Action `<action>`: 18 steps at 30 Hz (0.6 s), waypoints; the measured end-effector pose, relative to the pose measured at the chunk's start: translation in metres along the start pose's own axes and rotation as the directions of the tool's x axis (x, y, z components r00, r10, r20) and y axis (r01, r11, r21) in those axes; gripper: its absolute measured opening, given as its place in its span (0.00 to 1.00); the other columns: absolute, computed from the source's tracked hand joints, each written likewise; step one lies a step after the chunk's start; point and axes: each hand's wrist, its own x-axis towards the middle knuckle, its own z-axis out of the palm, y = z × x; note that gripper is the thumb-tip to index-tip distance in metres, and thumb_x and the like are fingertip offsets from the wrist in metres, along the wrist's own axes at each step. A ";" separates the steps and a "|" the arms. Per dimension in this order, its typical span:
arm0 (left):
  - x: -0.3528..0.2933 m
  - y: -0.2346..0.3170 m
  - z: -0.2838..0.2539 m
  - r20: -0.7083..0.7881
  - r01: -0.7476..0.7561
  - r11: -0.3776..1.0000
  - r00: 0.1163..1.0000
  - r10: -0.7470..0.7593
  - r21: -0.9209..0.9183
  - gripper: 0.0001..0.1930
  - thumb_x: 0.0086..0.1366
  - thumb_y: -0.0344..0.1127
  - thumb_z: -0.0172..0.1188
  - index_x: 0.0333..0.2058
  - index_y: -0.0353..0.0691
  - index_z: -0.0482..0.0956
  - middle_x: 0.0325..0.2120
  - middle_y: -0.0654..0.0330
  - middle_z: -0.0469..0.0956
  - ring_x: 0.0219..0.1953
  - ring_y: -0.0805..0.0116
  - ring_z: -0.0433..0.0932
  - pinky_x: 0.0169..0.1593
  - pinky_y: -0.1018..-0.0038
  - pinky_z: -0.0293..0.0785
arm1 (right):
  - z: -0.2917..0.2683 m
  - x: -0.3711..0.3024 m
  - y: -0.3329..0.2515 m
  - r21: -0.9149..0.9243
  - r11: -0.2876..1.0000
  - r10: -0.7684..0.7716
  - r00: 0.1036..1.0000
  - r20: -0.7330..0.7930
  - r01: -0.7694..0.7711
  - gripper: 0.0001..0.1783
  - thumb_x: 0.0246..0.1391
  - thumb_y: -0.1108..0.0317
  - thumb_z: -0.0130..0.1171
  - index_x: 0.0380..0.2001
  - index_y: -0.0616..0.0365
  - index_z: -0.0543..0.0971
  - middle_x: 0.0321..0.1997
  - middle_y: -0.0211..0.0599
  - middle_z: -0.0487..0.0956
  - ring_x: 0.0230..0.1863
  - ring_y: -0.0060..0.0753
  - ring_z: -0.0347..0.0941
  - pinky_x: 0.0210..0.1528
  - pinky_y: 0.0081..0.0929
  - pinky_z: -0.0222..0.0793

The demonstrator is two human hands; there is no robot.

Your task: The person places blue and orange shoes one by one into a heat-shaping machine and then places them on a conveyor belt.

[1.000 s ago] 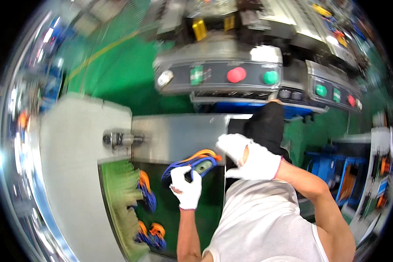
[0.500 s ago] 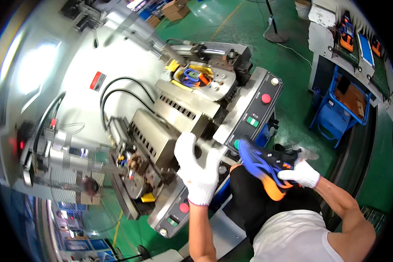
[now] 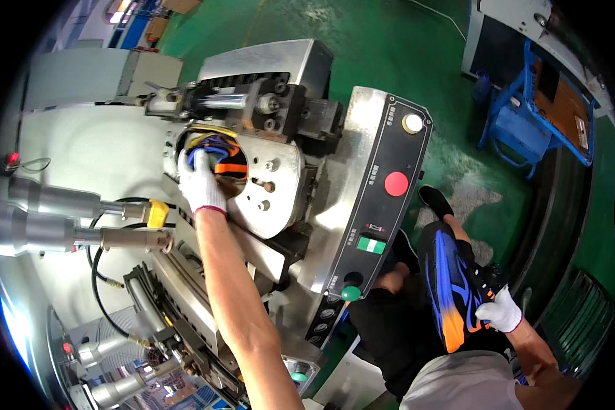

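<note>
My right hand (image 3: pixel 501 311), in a white glove, grips a sports shoe (image 3: pixel 451 290) by its black and orange side. This shoe is blue, fading to orange at one end, and is held above my lap. At the upper left, my left hand (image 3: pixel 201 183), also gloved, reaches into the rounded opening of a metal press (image 3: pixel 277 195). Its fingers close at the edge of a second shoe (image 3: pixel 214 145) with blue, black and orange parts, seated there beside a yellow rim. The fingertips are partly hidden.
Right of the press runs a black control panel (image 3: pixel 379 198) with a red button (image 3: pixel 396 184), a white one and a green one. Cylinders (image 3: pixel 61 198) and hoses stand at the left. A blue cart (image 3: pixel 523 123) stands on the green floor at the far right.
My left hand has moved from above the middle of the machine to the shoe in the far press. My view has swung closer to that press. The right hand still holds its shoe.
</note>
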 end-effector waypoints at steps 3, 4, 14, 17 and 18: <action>0.037 -0.005 -0.006 -0.006 -0.017 0.992 1.000 0.017 -0.123 0.24 0.75 0.38 0.61 0.65 0.38 0.75 0.56 0.54 0.81 0.53 0.65 0.80 0.60 0.69 0.75 | -0.003 0.013 -0.003 -0.042 0.999 -0.036 0.999 -0.013 0.035 0.46 0.36 0.84 0.60 0.67 0.61 0.74 0.56 0.33 0.82 0.54 0.26 0.77 0.57 0.28 0.75; 0.039 -0.006 -0.008 -0.024 -0.110 0.994 0.994 0.109 -0.027 0.22 0.75 0.38 0.61 0.63 0.38 0.78 0.55 0.56 0.82 0.52 0.66 0.81 0.58 0.70 0.76 | -0.001 0.015 -0.008 -0.016 0.999 0.045 0.999 -0.028 -0.046 0.46 0.37 0.84 0.60 0.68 0.61 0.73 0.58 0.34 0.81 0.55 0.27 0.77 0.58 0.29 0.75; -0.085 0.084 -0.080 -0.419 -0.349 0.930 0.866 0.274 -0.112 0.17 0.79 0.36 0.55 0.58 0.30 0.78 0.49 0.53 0.84 0.49 0.66 0.81 0.58 0.70 0.76 | 0.040 0.013 -0.024 0.141 0.984 -0.100 0.993 -0.056 0.107 0.42 0.50 0.70 0.70 0.69 0.68 0.70 0.58 0.34 0.81 0.52 0.28 0.80 0.55 0.31 0.78; -0.181 0.108 -0.123 -0.435 -0.444 0.889 0.826 0.359 -0.110 0.12 0.80 0.33 0.52 0.53 0.34 0.78 0.48 0.55 0.83 0.50 0.67 0.80 0.59 0.69 0.76 | 0.064 0.034 -0.043 -0.007 0.946 -0.322 0.938 -0.125 0.324 0.32 0.55 0.71 0.69 0.63 0.65 0.75 0.36 0.28 0.82 0.33 0.21 0.75 0.37 0.27 0.74; -0.212 0.107 -0.134 -0.401 -0.493 0.870 0.800 0.447 -0.014 0.10 0.80 0.33 0.52 0.51 0.34 0.77 0.48 0.54 0.83 0.50 0.65 0.81 0.60 0.68 0.75 | 0.059 0.048 -0.045 -0.066 0.959 -0.283 0.953 -0.112 0.277 0.27 0.56 0.71 0.68 0.59 0.64 0.77 0.34 0.28 0.82 0.33 0.20 0.76 0.37 0.25 0.73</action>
